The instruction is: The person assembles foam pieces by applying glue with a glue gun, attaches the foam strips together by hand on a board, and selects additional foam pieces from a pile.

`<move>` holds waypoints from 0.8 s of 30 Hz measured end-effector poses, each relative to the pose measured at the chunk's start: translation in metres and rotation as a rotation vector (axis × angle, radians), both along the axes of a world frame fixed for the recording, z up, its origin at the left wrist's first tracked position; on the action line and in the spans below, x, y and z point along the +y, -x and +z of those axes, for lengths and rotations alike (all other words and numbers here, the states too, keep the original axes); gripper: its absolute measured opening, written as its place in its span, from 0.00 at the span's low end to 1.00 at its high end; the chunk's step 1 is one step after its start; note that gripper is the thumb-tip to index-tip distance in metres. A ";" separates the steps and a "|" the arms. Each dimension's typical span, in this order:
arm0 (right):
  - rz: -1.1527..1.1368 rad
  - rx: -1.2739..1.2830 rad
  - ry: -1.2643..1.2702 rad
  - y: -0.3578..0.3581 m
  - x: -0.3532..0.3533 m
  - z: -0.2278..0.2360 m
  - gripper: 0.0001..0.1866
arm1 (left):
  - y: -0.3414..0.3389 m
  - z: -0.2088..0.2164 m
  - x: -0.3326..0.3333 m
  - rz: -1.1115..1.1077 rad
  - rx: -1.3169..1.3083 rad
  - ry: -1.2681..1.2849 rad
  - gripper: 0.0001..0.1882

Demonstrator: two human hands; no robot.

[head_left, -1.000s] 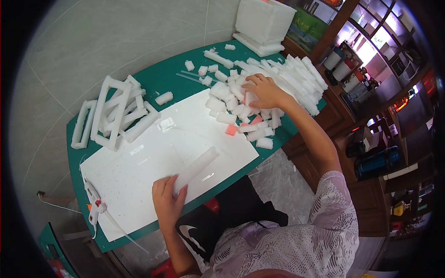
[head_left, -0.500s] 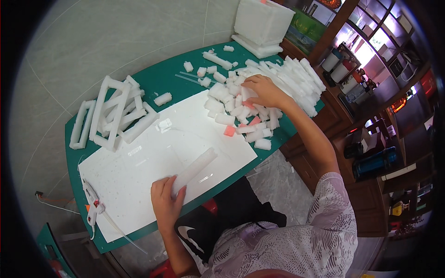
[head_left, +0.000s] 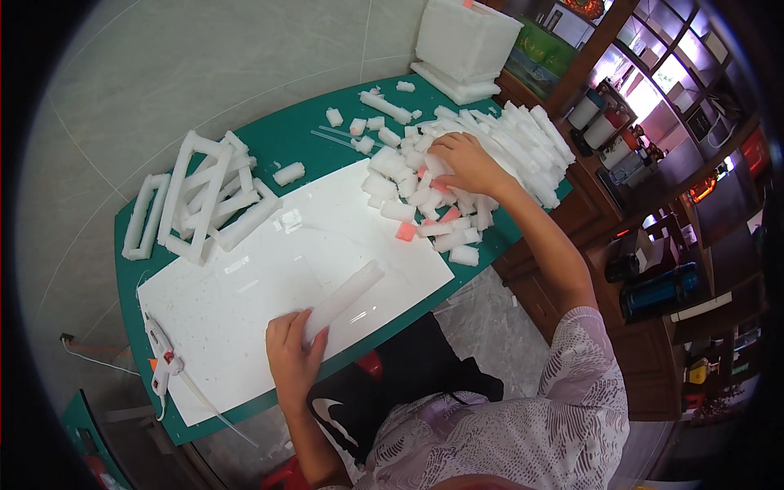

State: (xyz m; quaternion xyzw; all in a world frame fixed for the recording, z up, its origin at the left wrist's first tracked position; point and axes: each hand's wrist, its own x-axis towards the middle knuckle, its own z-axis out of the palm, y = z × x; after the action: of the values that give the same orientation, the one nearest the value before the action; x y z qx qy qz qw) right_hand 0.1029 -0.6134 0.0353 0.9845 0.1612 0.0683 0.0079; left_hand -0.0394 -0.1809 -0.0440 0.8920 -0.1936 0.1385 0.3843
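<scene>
My left hand [head_left: 294, 347] is closed round the near end of a long white foam strip [head_left: 351, 296], which lies slantwise over a glossy white board [head_left: 269, 269]. At the far right my right hand [head_left: 472, 165] reaches over a heap of short foam pieces [head_left: 398, 211], mostly white with a few pink. Its thumb and fingers grip a white foam block [head_left: 438, 166], partly hidden by the hand. On the board's left end rests a white glue gun [head_left: 166, 359] with its cord trailing.
Joined foam frames [head_left: 214, 196] are stacked on the green table [head_left: 278, 135] at the left. Long foam strips [head_left: 523, 151] lie beyond the heap. A white foam box [head_left: 465, 45] stands at the far edge, and two thin clear sticks [head_left: 335, 137] lie near small offcuts. Wooden shelves [head_left: 629, 327] flank the right.
The view has shifted very slightly. My right hand stays at the heap with its fingers on the block, and my left hand keeps its hold on the strip.
</scene>
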 end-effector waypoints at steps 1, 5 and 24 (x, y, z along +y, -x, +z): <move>0.014 -0.013 -0.028 0.001 0.002 0.004 0.30 | 0.000 0.000 0.000 0.003 -0.002 -0.010 0.22; 0.061 -0.063 -0.074 0.004 0.000 0.010 0.29 | 0.000 0.000 0.000 0.002 0.002 0.001 0.22; 0.084 -0.175 -0.305 0.019 0.005 0.025 0.29 | 0.001 0.002 0.000 -0.009 0.007 -0.011 0.21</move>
State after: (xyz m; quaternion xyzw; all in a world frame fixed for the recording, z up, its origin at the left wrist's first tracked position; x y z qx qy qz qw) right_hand 0.0834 -0.6080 0.0607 0.9571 0.1887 0.1774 -0.1302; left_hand -0.0399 -0.1805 -0.0420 0.8937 -0.1970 0.1327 0.3806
